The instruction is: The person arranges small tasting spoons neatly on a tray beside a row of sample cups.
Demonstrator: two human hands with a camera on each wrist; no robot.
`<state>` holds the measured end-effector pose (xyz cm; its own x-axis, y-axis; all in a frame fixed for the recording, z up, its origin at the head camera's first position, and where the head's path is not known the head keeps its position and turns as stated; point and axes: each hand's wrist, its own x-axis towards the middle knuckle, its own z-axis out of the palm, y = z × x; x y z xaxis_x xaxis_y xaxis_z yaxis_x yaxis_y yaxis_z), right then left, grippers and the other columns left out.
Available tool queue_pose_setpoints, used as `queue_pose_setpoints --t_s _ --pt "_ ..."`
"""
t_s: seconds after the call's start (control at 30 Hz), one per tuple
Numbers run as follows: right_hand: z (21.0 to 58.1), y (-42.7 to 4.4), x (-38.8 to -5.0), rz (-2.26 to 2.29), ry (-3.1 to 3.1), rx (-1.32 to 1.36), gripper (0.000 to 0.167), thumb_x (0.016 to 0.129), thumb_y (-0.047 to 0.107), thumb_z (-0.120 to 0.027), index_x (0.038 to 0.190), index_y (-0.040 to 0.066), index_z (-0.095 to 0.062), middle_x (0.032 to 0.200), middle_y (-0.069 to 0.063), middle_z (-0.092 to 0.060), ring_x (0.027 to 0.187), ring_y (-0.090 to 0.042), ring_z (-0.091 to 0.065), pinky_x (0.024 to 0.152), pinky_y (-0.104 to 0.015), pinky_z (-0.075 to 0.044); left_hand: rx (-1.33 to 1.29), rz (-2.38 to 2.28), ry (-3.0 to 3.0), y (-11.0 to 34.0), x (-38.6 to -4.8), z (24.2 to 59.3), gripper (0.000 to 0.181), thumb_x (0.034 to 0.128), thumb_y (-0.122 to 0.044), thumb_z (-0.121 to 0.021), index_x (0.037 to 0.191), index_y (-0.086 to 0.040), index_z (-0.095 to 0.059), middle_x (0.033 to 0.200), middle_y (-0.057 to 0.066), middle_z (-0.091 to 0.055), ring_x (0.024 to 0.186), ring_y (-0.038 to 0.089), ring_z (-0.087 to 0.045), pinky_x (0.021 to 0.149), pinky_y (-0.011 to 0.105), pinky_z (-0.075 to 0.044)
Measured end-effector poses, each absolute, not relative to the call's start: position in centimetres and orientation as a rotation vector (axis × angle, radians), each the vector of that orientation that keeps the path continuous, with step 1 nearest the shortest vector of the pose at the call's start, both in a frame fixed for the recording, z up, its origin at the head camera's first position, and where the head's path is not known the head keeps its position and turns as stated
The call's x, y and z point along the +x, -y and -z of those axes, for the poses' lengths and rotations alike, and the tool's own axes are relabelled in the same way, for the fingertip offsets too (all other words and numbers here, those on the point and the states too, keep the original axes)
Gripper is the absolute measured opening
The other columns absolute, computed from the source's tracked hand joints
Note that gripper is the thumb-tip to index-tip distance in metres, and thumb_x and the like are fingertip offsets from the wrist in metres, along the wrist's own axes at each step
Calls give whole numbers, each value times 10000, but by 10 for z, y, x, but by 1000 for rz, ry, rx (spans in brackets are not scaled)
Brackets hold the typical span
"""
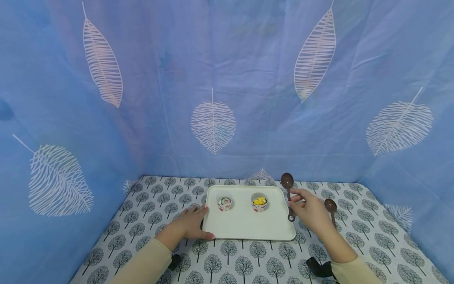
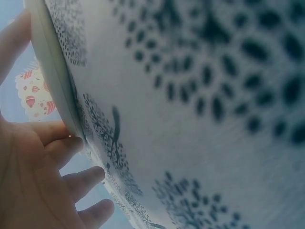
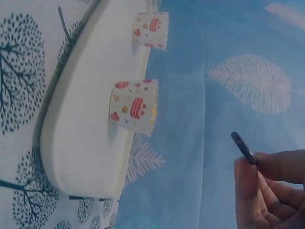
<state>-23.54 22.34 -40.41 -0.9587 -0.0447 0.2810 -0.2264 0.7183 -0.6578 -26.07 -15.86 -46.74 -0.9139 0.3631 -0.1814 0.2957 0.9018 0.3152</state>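
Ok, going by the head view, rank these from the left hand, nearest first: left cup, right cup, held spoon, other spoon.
1. Left cup: on the tray's left half.
2. Right cup: on the tray, just right of centre.
3. Held spoon: in the right hand, by the tray's right edge.
4. Other spoon: farthest right.

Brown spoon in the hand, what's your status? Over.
Right hand pinching brown spoon. Left hand touching white tray's left edge. Spoon held in the air; nothing visibly blocking it.
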Motion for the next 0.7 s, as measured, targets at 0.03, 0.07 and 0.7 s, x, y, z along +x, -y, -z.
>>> queue_pose_setpoints --t_s 0.03,0.07,0.7 --pt "404 -222 -236 -1084 2673 219 447 923 57 -706 1337 -45 -571 994 -119 -652 794 -198 -681 557 -277 -525 500 -415 -2830 159 -261 467 1113 750 -688 -740 1565 -54 -324 1627 136 -277 1485 430 -220 1190 621 -162" --pt "405 -220 -236 -1088 2669 223 446 920 55 -709 1332 -48 -574 991 -120 -652 787 -192 -679 560 -273 -530 501 -415 -2830 159 -261 467 1113 749 -686 -742 1564 -52 -326 1626 138 -280 1483 434 -223 1188 624 -163" --pt "410 -192 -242 -1285 2679 276 435 918 59 -714 1329 -11 -590 970 -76 -654 729 -137 -680 609 -276 -561 498 -391 -2837 158 -262 468 1107 757 -694 -730 1566 -57 -324 1626 126 -284 1480 429 -236 1187 621 -173"
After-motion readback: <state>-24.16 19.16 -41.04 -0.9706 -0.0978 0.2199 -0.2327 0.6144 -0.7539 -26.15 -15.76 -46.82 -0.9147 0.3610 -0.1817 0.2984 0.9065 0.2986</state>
